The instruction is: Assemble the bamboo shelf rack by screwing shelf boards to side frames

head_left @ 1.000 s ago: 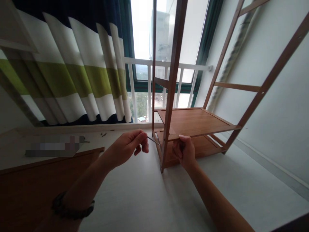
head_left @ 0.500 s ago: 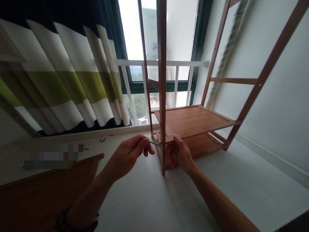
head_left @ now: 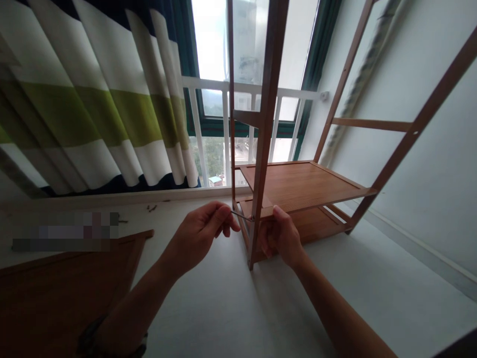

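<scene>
My left hand [head_left: 203,231] pinches a thin metal hex key [head_left: 241,215] between thumb and fingers. The key's far end meets the near post [head_left: 263,149] of a brown wooden shelf rack, at the height of the upper shelf board [head_left: 305,181]. On the other side of that post, my right hand [head_left: 285,233] is closed on the front edge of this board, thumb on top and fingers curled below. A lower shelf board [head_left: 316,227] lies beneath it, partly hidden by my right hand. Any screw head at the key's tip is too small to make out.
A loose wooden panel [head_left: 85,283] lies at the left on the pale floor [head_left: 208,308]. Small hardware pieces [head_left: 151,208] are scattered beyond it, beside a blurred-out patch. Behind stand a striped curtain [head_left: 137,114], a window and a white railing [head_left: 303,93]. A white wall rises at right.
The view has shifted slightly, and the near post appears more tilted. Both hands keep their holds on the hex key and shelf board; the key remains against the post.
</scene>
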Demonstrator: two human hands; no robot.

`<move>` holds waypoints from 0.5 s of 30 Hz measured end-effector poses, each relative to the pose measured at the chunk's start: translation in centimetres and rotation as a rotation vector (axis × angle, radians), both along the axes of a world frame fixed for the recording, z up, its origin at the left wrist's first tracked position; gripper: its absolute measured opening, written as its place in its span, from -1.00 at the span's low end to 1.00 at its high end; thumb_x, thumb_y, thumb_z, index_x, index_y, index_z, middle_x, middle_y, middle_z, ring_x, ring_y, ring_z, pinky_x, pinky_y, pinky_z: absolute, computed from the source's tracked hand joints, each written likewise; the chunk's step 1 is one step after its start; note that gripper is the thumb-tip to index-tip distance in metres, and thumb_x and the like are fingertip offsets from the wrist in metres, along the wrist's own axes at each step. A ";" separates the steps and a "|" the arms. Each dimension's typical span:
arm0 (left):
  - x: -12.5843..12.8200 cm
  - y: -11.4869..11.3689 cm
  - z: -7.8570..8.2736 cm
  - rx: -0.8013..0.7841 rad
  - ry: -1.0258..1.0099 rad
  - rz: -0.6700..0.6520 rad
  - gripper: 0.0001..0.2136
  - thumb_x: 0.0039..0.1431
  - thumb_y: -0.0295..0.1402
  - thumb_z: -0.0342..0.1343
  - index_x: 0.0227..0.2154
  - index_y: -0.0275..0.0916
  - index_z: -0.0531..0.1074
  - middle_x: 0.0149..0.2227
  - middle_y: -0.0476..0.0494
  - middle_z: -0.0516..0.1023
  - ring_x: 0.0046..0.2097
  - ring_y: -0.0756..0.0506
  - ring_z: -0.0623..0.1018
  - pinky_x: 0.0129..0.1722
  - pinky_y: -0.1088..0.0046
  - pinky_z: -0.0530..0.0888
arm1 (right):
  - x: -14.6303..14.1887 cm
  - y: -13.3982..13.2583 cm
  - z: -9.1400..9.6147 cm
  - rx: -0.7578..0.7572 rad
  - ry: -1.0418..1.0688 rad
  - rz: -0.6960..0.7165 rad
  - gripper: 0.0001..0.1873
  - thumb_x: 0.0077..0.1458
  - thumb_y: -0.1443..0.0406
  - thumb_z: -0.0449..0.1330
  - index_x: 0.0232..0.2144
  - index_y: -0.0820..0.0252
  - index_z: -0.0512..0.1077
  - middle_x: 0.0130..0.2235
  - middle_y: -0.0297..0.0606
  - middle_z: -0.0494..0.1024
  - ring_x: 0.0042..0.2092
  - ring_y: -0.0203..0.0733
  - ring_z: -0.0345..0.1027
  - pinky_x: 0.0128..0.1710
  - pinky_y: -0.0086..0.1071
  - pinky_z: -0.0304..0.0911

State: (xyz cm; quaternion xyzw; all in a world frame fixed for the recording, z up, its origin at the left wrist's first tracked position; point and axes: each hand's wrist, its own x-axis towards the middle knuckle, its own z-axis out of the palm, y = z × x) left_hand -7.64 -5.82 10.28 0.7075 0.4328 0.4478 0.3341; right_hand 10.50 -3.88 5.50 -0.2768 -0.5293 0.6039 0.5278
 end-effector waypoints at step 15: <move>-0.2 0.0 0.6 0.034 0.016 -0.004 -0.73 0.22 -0.21 -0.08 -0.46 -0.26 0.39 -0.46 -0.05 0.53 -0.48 0.03 0.40 -0.45 0.52 0.37 | -0.1 0.3 -0.4 -0.012 0.000 0.025 -0.30 0.07 -0.09 -0.14 -0.43 0.42 0.50 -0.81 -0.33 0.30 -0.81 -0.34 0.09 -0.82 -0.49 -0.04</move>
